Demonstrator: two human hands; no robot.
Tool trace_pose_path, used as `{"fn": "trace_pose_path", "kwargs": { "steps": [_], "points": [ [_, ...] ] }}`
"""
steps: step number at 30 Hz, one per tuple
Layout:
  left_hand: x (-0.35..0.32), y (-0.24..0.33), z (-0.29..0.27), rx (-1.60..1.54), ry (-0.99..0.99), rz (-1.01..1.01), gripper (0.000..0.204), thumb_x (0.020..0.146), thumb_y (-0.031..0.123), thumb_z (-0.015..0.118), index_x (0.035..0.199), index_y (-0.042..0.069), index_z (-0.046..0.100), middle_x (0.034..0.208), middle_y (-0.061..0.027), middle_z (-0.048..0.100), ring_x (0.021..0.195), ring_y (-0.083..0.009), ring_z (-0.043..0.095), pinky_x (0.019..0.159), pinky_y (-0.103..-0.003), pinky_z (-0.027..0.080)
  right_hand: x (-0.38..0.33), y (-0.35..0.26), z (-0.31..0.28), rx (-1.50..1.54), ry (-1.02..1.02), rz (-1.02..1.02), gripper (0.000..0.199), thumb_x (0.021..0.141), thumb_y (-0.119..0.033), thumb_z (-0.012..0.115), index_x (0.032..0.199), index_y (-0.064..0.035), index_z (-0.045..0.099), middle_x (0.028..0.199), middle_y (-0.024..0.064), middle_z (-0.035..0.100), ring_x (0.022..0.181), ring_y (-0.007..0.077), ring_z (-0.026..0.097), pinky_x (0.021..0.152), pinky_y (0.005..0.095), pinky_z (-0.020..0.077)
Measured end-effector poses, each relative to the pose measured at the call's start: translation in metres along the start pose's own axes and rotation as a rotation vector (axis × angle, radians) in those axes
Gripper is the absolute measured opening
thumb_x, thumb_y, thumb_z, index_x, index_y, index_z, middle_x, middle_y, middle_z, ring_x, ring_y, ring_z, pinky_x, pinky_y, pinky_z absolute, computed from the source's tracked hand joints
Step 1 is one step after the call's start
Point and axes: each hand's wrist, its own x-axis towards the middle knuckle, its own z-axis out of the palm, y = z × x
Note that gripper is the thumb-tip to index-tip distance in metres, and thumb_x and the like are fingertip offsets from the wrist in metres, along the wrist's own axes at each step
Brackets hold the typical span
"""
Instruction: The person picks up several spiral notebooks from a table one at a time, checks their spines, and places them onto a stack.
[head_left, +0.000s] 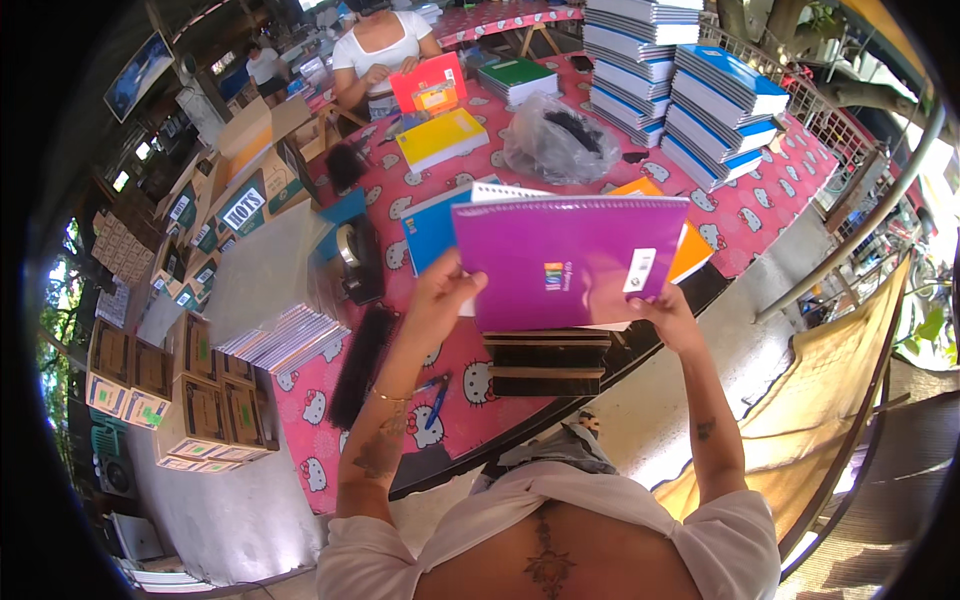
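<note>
Currently, on my remote feed, I hold the purple notebook point(570, 240) at frame centre: left hand point(440, 298) fingers clamped on its left edge, right hand point(672, 315) fingers clamped on its lower right corner; stacked notebooks point(632, 90) stand upper right

We saw purple notebook point(570, 255), yellow notebook point(441, 140), green notebook point(517, 72). Our tablecloth point(510, 410) was pink, patterned with white cat faces; pen point(438, 402) blue; boxes point(197, 412) brown; our sleeves point(368, 560) white.
</note>
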Motion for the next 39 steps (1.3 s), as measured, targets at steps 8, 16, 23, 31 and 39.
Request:
{"fn": "trace_pose_path", "kwargs": {
  "steps": [8, 16, 23, 31, 39],
  "points": [
    [-0.004, -0.025, 0.035, -0.088, -0.092, 0.020, 0.028, 0.099, 0.002, 0.057, 0.127, 0.001, 0.057, 0.117, -0.0053, 0.065, 0.109, -0.0111, 0.060, 0.095, -0.027, 0.046, -0.048, 0.012, -0.009, -0.003, 0.145, 0.064, 0.017, 0.094, -0.007, 0.069, 0.111, -0.0043, 0.067, 0.100, -0.0051, 0.068, 0.094, 0.0048, 0.059, 0.087, 0.0261, 0.0482],
    [-0.044, -0.076, 0.008, -0.099, 0.052, -0.039, 0.057, 0.085, -0.007, 0.058, 0.140, -0.001, 0.044, 0.129, -0.0080, 0.056, 0.120, -0.0161, 0.053, 0.104, -0.032, 0.040, -0.061, 0.075, 0.043, 0.061, 0.175, 0.108, 0.041, 0.094, -0.011, 0.068, 0.132, -0.0064, 0.056, 0.121, 0.0004, 0.063, 0.111, 0.0099, 0.055, 0.093, 0.0279, 0.0456],
    [-0.085, -0.137, 0.015, 0.066, 0.264, -0.143, 0.060, 0.082, -0.003, 0.058, 0.140, 0.000, 0.043, 0.130, -0.0094, 0.055, 0.122, -0.0194, 0.051, 0.104, -0.031, 0.039, -0.045, 0.067, 0.065, 0.025, 0.250, -0.133, 0.092, 0.083, -0.008, 0.079, 0.155, -0.0029, 0.022, 0.146, 0.0137, 0.041, 0.131, 0.0215, 0.047, 0.109, 0.0368, 0.0397],
    [-0.097, -0.188, -0.019, 1.162, 0.517, 0.260, 0.039, 0.087, -0.001, 0.055, 0.126, 0.000, 0.055, 0.113, -0.0166, 0.060, 0.105, -0.0328, 0.060, 0.090, -0.042, 0.050, -0.033, 0.099, 0.081, -0.002, 0.330, -0.079, 0.047, 0.076, -0.004, 0.086, 0.115, -0.0013, 0.060, 0.109, 0.0051, 0.066, 0.104, 0.0158, 0.062, 0.095, 0.0328, 0.0475],
    [-0.103, -0.193, -0.106, 1.699, 0.518, -0.209, 0.022, 0.084, 0.016, 0.067, 0.102, 0.006, 0.060, 0.103, -0.0143, 0.057, 0.100, -0.0332, 0.059, 0.082, -0.043, 0.052, -0.016, -0.016, 0.109, -0.576, 0.422, -0.596, 0.079, 0.078, -0.033, 0.085, 0.137, 0.0003, 0.044, 0.138, 0.0145, 0.049, 0.126, 0.0298, 0.050, 0.103, 0.0412, 0.0406]
  ]
}}
